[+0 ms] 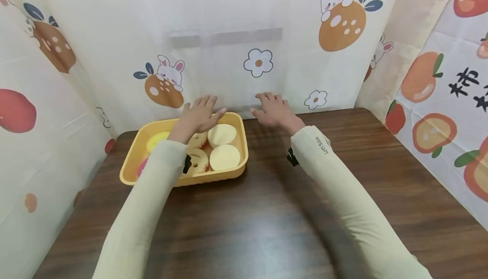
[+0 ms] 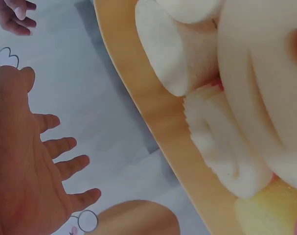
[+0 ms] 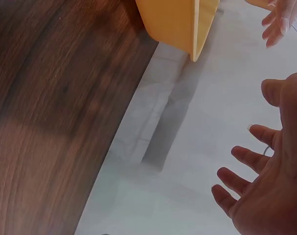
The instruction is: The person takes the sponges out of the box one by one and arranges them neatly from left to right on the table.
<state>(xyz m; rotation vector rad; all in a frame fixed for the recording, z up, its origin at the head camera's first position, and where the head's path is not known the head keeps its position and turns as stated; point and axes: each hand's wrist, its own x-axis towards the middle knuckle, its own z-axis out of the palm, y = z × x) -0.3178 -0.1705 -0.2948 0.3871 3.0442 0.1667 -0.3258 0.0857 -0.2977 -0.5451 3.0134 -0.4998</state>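
Over the back of a yellow plastic basket (image 1: 245, 156), my left hand (image 1: 198, 116) hovers with fingers spread and nothing in them. Inside the basket lie cream round pieces (image 1: 225, 157), gear-edged cream discs (image 1: 198, 161), a yellow piece (image 1: 155, 140) and a pink piece (image 1: 142, 167); my left forearm hides part of them. My right hand (image 1: 275, 111) is held out to the right of the basket, above the table's back edge, its fingers extended and holding nothing. In the left wrist view, the left palm (image 2: 26, 161) faces the basket's contents from beside the rim.
The dark wood table (image 1: 267, 228) runs back to a white curtain (image 1: 228, 8) printed with rabbits and fruit. Another fruit-printed cloth (image 1: 427, 101) hangs along the right side, and a curtain closes off the left. Dark straps (image 1: 292, 157) show at the wrists.
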